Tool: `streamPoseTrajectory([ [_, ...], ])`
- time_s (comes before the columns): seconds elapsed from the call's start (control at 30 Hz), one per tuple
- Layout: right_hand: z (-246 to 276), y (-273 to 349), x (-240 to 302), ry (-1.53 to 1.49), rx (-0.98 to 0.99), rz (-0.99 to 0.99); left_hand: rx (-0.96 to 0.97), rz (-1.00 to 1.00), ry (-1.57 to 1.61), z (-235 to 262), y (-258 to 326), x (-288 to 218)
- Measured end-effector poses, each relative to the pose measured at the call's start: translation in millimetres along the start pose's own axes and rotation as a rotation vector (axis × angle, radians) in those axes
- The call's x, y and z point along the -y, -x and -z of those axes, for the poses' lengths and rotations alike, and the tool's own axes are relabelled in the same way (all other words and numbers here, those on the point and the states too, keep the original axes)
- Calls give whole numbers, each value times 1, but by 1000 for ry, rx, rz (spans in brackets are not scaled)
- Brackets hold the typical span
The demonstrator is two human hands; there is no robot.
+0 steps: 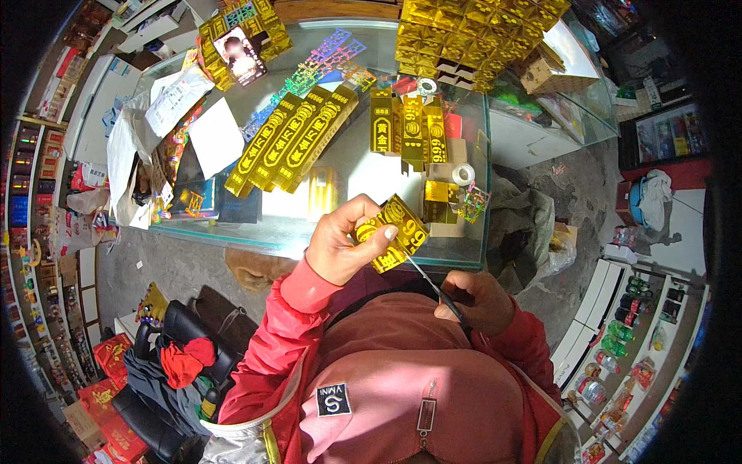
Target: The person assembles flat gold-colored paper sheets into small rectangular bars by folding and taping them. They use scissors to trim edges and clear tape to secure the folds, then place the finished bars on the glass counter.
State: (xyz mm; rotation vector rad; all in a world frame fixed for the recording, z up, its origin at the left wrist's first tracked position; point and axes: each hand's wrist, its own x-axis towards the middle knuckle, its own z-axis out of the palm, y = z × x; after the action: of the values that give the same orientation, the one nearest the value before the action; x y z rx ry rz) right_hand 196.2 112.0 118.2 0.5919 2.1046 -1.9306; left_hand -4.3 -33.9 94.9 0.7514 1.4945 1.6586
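My left hand (345, 238) is closed on a shiny gold paper piece (396, 220) with dark printing, its thumb pressed on the face. My right hand (481, 301) grips the dark handle of a slim tool with a thin silver blade (423, 272). The blade's tip meets the gold paper near my left thumb. Whether it is a knife or closed scissors I cannot tell. Just beyond my hands on the glass counter (301, 241) stand several gold paper blocks (412, 127). Long gold strips (297, 139) lie slanted to their left.
A tape roll (463, 175) sits near the counter's right edge. Many folded gold pieces (471, 35) are heaped at the back. A phone (239, 56) stands at the back left, beside plastic-wrapped packages (154, 124). A black chair (143, 417) is at lower left, and shelves line both sides.
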Motion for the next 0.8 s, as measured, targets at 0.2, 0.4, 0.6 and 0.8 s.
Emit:
streamPoseTrajectory([
  [0.2,1,1,2,25,3,17,2,2,12,-1,0,2],
  [0.4,1,3,5,92,-3,26,-6,49,-3,-1,2,2],
  [0.6,-6,6,14,394,-225,186,-30,24,-103,1,-3,-2],
  [0.8,-8,4,15,694,-287,244,-80,138,-207,0,-10,5],
])
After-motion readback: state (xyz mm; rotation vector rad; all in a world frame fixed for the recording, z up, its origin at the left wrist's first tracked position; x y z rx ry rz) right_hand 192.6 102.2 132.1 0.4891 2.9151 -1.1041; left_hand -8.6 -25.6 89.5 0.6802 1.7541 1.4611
